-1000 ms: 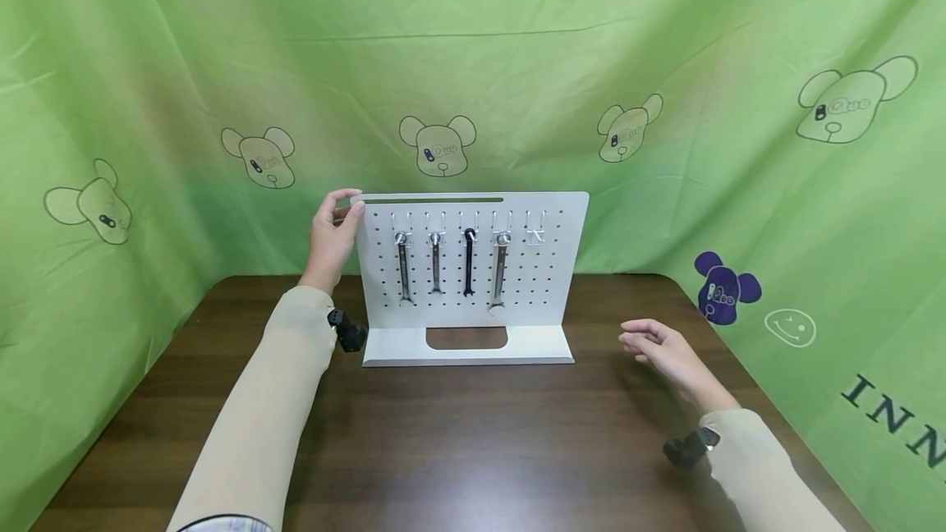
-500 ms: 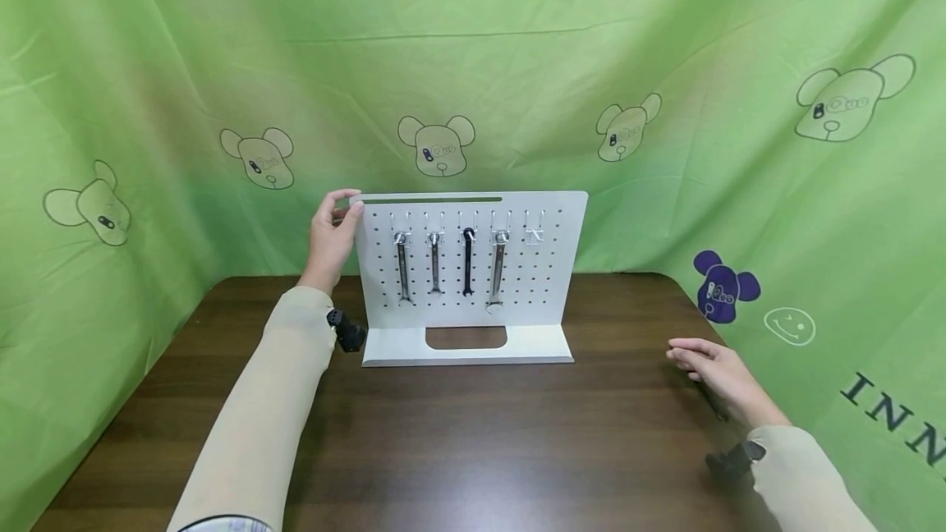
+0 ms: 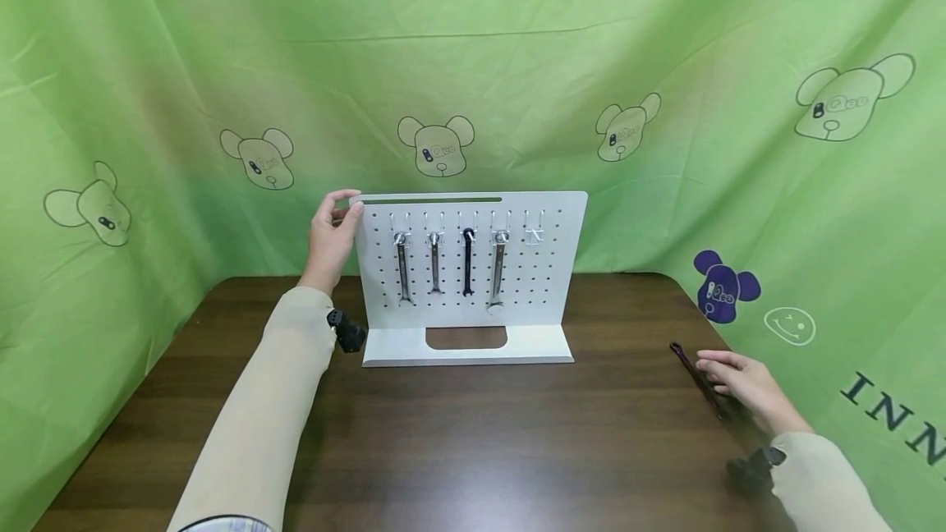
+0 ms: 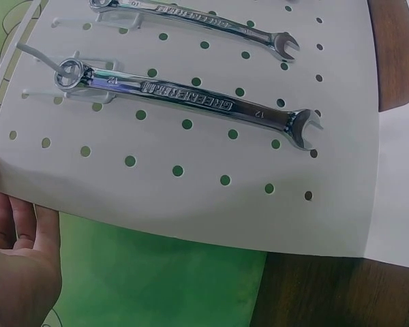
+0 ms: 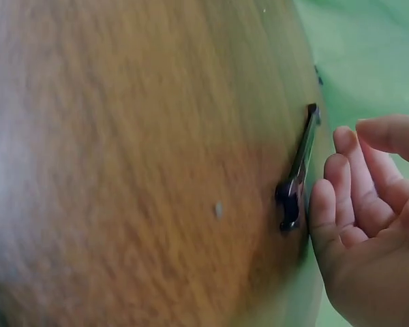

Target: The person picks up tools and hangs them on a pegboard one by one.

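A white pegboard stand (image 3: 562,286) stands on the table, and my left hand (image 3: 330,240) pinches its upper left corner between thumb and fingers. Several combination wrenches hang on its hooks: silver ones, such as the leftmost wrench (image 3: 403,271), and one black wrench (image 3: 469,265). In the left wrist view, a chrome wrench (image 4: 191,99) marked 12 hangs by its ring end. Another dark wrench (image 3: 698,380) lies on the table at the right. My right hand (image 3: 750,388) is just right of it, fingers loosely bent; in the right wrist view they hold nothing beside the wrench (image 5: 300,160).
A white double hook (image 3: 534,235) sits at the board's right. The brown wooden table (image 3: 473,433) ends near my right hand. A green printed curtain (image 3: 517,72) surrounds the table at the back and sides.
My right hand has moved right and toward me, past the loose dark wrench, which now shows in the head view. The left hand has stayed on the board's corner.
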The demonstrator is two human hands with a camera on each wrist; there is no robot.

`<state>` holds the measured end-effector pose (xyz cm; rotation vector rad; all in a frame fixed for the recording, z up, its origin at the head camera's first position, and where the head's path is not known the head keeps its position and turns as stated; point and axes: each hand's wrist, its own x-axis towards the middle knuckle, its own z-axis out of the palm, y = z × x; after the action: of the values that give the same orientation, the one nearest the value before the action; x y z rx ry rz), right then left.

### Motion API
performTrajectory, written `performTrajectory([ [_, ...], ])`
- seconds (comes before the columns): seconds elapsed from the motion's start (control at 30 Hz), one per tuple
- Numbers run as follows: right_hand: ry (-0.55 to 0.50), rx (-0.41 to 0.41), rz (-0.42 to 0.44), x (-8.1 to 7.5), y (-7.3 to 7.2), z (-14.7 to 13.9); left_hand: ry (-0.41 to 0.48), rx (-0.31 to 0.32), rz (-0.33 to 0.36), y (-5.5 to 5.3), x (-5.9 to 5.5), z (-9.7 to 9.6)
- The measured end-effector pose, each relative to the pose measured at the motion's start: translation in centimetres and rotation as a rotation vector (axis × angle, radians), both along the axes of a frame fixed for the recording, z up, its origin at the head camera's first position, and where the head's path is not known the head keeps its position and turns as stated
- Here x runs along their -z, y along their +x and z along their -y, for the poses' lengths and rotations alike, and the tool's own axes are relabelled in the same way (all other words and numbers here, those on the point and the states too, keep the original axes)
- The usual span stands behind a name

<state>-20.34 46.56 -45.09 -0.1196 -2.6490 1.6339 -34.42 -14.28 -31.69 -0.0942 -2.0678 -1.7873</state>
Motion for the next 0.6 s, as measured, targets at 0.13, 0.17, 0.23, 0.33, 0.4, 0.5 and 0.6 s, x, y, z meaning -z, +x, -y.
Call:
performTrajectory([
  [0.13,0.073,0.016,0.029,-0.03,0.05,-0.09,0.0,0.001,0.003,0.01,0.06,-0.03],
  [0.17,0.098,0.022,0.039,-0.03,0.03,-0.06,-0.001,0.001,0.004,-0.01,0.08,-0.02],
  [0.23,0.166,0.031,0.056,-0.08,-0.01,0.04,-0.004,0.001,0.003,-0.04,0.09,-0.05],
  [0.33,0.298,0.038,0.071,-0.18,-0.14,0.16,-0.01,-0.002,0.004,-0.08,0.08,-0.04],
  [0.4,0.366,0.042,0.078,-0.2,-0.27,0.16,-0.01,-0.002,0.007,-0.05,0.04,-0.07],
  [0.5,0.403,0.03,0.089,-0.21,-0.47,0.04,-0.009,-0.003,0.008,-0.05,0.03,-0.06],
  [0.6,0.394,0.029,0.099,-0.1,-0.72,-0.14,-0.003,-0.007,0.006,-0.05,0.03,-0.03],
])
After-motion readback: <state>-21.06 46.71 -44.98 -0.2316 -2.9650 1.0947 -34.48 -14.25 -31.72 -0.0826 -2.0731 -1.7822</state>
